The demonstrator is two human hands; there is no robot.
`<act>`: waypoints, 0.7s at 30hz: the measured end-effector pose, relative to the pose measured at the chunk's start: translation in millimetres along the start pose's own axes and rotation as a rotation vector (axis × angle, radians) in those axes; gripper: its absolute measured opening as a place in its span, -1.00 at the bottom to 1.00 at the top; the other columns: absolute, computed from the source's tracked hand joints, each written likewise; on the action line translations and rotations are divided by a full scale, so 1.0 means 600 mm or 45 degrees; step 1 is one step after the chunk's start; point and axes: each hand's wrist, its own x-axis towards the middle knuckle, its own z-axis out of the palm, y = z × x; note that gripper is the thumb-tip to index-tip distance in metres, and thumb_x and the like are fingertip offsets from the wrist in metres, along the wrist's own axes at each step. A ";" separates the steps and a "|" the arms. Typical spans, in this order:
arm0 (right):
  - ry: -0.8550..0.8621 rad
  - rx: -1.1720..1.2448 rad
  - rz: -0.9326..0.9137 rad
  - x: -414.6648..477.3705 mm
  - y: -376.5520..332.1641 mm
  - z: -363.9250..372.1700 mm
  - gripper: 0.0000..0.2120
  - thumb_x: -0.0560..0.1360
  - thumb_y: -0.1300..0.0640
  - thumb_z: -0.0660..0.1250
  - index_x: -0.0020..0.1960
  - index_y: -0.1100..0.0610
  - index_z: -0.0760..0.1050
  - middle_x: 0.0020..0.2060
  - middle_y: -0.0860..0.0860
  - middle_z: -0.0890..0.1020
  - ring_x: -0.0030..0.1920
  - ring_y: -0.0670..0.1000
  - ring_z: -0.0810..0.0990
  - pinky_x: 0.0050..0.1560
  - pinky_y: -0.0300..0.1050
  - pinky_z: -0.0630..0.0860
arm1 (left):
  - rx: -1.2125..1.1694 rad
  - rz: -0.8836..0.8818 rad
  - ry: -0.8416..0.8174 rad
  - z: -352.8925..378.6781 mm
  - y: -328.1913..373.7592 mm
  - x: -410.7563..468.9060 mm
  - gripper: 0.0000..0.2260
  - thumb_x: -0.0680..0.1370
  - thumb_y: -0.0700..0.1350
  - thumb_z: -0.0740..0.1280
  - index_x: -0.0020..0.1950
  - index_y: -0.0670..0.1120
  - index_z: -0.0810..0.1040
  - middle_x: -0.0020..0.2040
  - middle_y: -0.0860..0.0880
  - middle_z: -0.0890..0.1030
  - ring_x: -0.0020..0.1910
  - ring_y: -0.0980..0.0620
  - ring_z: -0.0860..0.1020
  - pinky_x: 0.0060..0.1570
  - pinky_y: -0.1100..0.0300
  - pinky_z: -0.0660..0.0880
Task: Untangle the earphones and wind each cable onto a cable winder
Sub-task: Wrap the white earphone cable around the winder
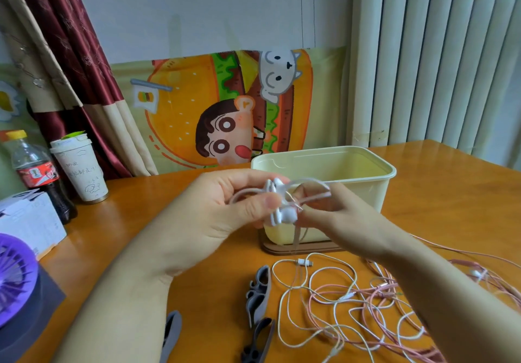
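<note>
My left hand [222, 207] pinches a white cable winder [277, 204] with white cable and earbuds wound on it, held up in front of the cream box. My right hand [338, 218] grips loops of the same white cable [313, 190] at the winder's right side. Two strands hang down from the winder toward the table. On the table below lies a tangle of white and pink earphone cables [352, 306] with a white plug [306, 263]. Grey cable winders [259, 289] lie to its left, another [258, 343] near the front edge and one [172, 331] beside my left forearm.
A cream plastic box [363, 170] stands open behind my hands on the orange wooden table [451, 193]. At the left are a cola bottle [36, 170], a paper cup [80, 170], a white carton [28, 221] and a purple fan [14, 278].
</note>
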 end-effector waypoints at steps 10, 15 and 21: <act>-0.113 0.288 0.168 -0.001 -0.011 0.029 -0.76 0.64 0.23 0.09 0.05 0.18 0.55 -0.39 0.00 0.36 -0.43 -0.09 0.35 -0.32 -0.19 0.46 | -0.468 -0.318 0.651 -0.017 -0.051 0.029 -0.70 0.32 0.06 0.36 -0.03 -0.04 0.64 -0.35 0.11 0.62 -0.27 0.17 0.50 -0.21 0.25 0.41; -0.131 -0.497 0.102 -0.006 -0.028 0.029 -0.77 0.58 0.22 0.11 -0.08 0.09 0.54 -0.27 0.02 0.59 -0.26 -0.05 0.52 -0.23 -0.23 0.42 | -0.459 -0.321 0.619 0.000 -0.067 0.034 -0.72 0.34 0.01 0.34 -0.02 -0.06 0.61 -0.25 0.08 0.68 -0.24 0.19 0.56 -0.11 0.23 0.45; -0.128 -0.456 0.125 -0.009 -0.023 0.032 -0.80 0.60 0.11 0.13 0.09 0.12 0.50 -0.42 -0.13 0.46 -0.36 -0.15 0.44 -0.34 -0.33 0.33 | -0.538 -0.352 0.681 0.013 -0.091 0.044 -0.80 0.49 -0.07 0.32 0.03 -0.13 0.62 -0.21 0.03 0.69 -0.25 0.18 0.58 -0.13 0.24 0.47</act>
